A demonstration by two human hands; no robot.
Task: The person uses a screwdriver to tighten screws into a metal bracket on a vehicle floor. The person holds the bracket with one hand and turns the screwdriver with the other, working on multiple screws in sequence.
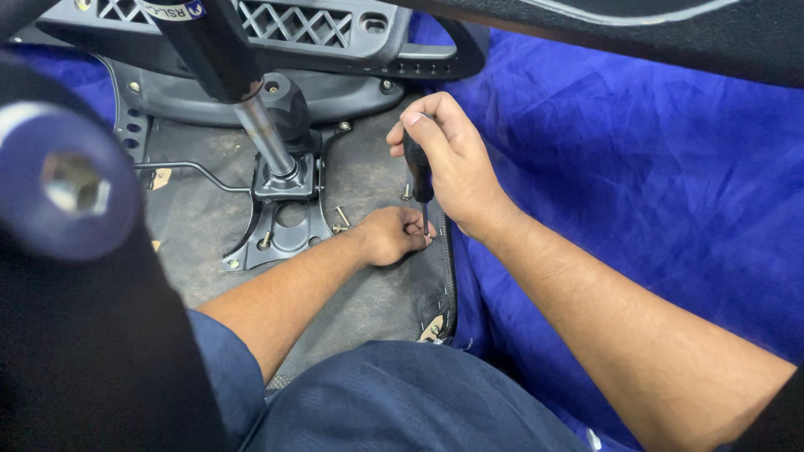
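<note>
Now our right hand [448, 163] grips the black-handled screwdriver [418, 167] upright, while our left hand [394, 234], at six o'clock below, pinches its tip on the grey upturned seat base [368, 293]; we judge a screw is being driven, needing steady downward turning.

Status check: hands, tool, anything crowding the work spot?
Right hand grips screwdriver upright, tip down at seat underside. Left hand steadies at tip. Loose screws and mechanism plate beside, not blocking.

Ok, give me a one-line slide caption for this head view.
Right hand holds a black-handled screwdriver upright while the left hand steadies its tip on the upturned chair seat underside.
</note>
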